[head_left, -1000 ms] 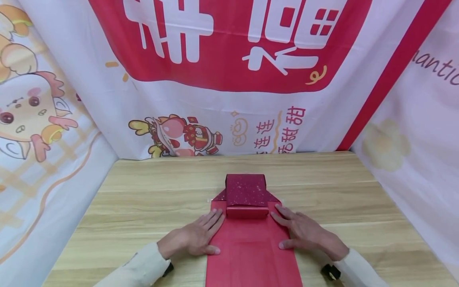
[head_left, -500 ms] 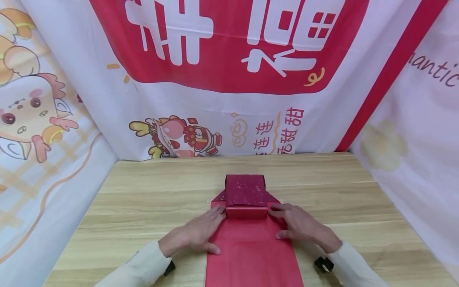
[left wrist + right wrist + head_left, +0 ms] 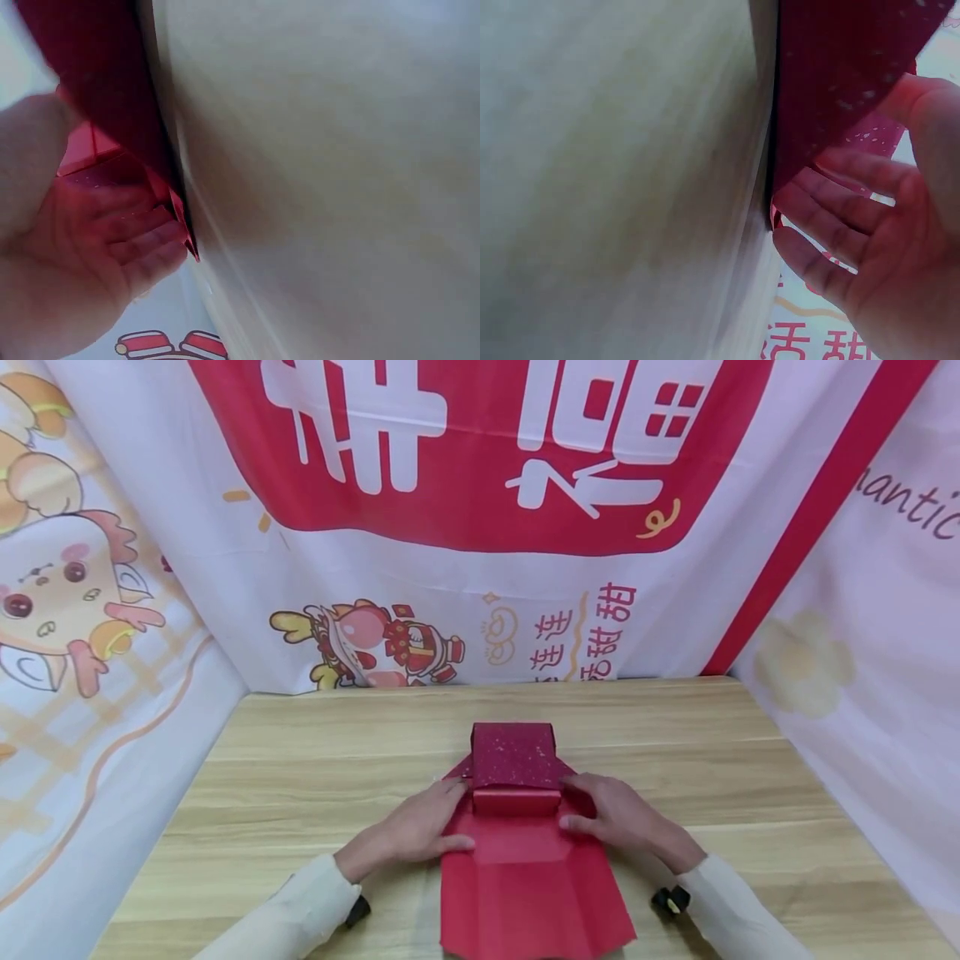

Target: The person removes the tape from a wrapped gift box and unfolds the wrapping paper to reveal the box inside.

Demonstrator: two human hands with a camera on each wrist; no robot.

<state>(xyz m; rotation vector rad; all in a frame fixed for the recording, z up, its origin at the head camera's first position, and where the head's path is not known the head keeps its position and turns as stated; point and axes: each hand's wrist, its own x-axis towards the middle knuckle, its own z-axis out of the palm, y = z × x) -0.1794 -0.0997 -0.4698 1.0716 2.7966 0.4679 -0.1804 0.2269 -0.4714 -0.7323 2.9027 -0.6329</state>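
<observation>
A sheet of wrapping paper point(image 3: 525, 893), red inside and speckled dark red outside, lies lengthwise on the table. Its far end is folded up over a small box-shaped bundle point(image 3: 513, 756). At the bundle's left side my left hand point(image 3: 423, 822) presses the paper's side edge, fingers extended and thumb on the red face. My right hand point(image 3: 618, 818) does likewise on the right, fingertips beside the bundle. In the wrist views, the paper's raised edge partly hides the fingertips of the left hand point(image 3: 97, 247) and the right hand point(image 3: 870, 217).
The wooden table point(image 3: 337, 743) extends on both sides of the paper. Printed cloth point(image 3: 480, 610) hangs behind the table and along both sides. A dark wrist device point(image 3: 671, 902) sits under the right sleeve.
Both hands have slid inward and forward to the bundle's sides. The paper's side edges have risen, with creases running lengthwise, and the near end has lifted and come into view.
</observation>
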